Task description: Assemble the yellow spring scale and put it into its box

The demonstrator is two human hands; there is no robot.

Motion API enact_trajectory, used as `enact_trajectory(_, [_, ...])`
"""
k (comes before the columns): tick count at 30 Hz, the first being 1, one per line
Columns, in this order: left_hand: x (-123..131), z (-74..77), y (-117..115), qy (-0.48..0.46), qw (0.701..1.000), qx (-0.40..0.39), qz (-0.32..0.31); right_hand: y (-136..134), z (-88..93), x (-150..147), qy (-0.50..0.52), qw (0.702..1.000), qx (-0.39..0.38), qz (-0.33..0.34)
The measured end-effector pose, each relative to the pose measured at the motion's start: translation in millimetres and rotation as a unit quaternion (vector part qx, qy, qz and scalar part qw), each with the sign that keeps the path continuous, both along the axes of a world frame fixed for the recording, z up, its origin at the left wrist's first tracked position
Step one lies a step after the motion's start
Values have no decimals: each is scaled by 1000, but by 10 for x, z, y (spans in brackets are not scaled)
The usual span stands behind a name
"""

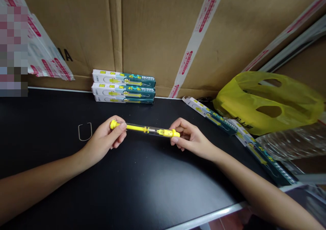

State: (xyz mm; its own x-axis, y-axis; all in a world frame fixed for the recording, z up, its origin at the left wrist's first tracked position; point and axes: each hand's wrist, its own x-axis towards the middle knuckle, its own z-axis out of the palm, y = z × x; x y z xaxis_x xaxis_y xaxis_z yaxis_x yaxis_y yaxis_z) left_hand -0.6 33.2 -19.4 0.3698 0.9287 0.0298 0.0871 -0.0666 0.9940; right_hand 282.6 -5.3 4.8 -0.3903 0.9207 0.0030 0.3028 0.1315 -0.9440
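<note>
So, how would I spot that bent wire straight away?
On the black tabletop, look for the left hand holding one end of a clear-and-yellow tube. The bent wire lies just left of that hand. Unlike the tube or printed boxes, it is a thin, bare loop with a gap.

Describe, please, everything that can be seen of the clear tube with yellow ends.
The slender, clear, plastic-looking tube with yellow ends is held nearly level over the black tabletop, its right end slightly lower in the picture. Inside show a yellow rod at left, a short silvery part near the middle and a yellow piece at right. The left hand grips near one end; the right hand, near the other.
</note>
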Motion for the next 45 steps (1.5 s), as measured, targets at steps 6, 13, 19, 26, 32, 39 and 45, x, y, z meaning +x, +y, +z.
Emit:
enact_trajectory(6, [-4, 13, 2, 12, 1000, 4, -3, 2, -19, -18, 6, 1000, 3, -5])
enact_trajectory(13, [-12, 2, 11, 15, 1000, 0, -3, 11, -46, -18, 3, 999, 14, -28])
enact_trajectory(19, [-2, -11, 11, 14, 1000, -3, -8, 16, -56, -15, -1, 1000, 14, -27])
enact_trajectory(26, [-1, 4, 1, 12, 1000, -4, -8, 19, -47, -29, 6, 999, 44, -21])
enact_trajectory(32, [-2, 3, 6, 12, 1000, -9, -8, 26, -50, -33, -6, 999, 43, -16])
enact_trajectory(39, [-10, -18, 5, 8, 1000, -5, -12, 28, -61, -19, -25, 998, 51, -18])
enact_trajectory(45, [-6, -25, 15, 5, 1000, -7, -15, 29, -79, -12, -29, 998, 52, -20])
